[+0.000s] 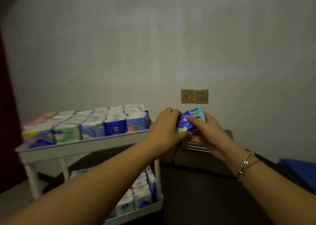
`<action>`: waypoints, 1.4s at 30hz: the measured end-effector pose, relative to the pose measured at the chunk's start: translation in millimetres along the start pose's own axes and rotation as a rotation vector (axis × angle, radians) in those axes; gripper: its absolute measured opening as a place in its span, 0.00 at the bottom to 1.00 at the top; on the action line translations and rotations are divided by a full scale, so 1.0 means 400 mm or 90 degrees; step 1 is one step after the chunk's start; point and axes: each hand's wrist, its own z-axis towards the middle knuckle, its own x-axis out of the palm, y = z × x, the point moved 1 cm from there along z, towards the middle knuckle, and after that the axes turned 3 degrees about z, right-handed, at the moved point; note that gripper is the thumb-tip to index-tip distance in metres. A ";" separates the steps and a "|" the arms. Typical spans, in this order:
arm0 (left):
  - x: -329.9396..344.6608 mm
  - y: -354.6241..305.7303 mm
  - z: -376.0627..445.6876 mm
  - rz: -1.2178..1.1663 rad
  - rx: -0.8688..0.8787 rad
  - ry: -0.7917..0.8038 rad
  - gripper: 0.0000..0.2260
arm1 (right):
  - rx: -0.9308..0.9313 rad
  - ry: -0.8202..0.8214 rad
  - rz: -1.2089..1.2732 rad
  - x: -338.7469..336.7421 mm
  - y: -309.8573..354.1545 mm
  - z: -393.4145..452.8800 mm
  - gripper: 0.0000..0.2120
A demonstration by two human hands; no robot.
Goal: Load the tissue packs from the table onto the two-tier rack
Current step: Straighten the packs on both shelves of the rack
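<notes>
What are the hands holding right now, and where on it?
Both grip small tissue packs. The left hand pinches the dark blue pack at its left end; the right hand holds the light blue pack from below, one finger across the dark one.

Two hands (164, 130) (207, 130), two packs (183, 122) (196, 113) held at one o'clock, two rack tiers (82, 147) (136, 212) at nine o'clock, two wall sockets (194, 96), two bracelets (246, 163)

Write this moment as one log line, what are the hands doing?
left hand: grips dark blue pack | right hand: holds light blue pack | rack: top tier nearly full
</notes>
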 end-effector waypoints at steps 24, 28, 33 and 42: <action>-0.228 0.241 -0.063 0.223 -0.104 0.159 0.20 | -0.113 -0.057 -0.345 0.319 0.051 0.152 0.25; -0.232 0.245 -0.058 0.221 -0.102 0.180 0.22 | -0.023 -0.069 -0.197 0.309 0.038 0.164 0.24; -0.237 0.241 -0.061 0.216 -0.104 0.185 0.22 | 0.040 -0.041 -0.217 0.312 0.033 0.176 0.27; -0.232 0.251 -0.053 0.179 -0.081 0.206 0.20 | 0.151 0.079 -0.346 0.332 0.054 0.143 0.28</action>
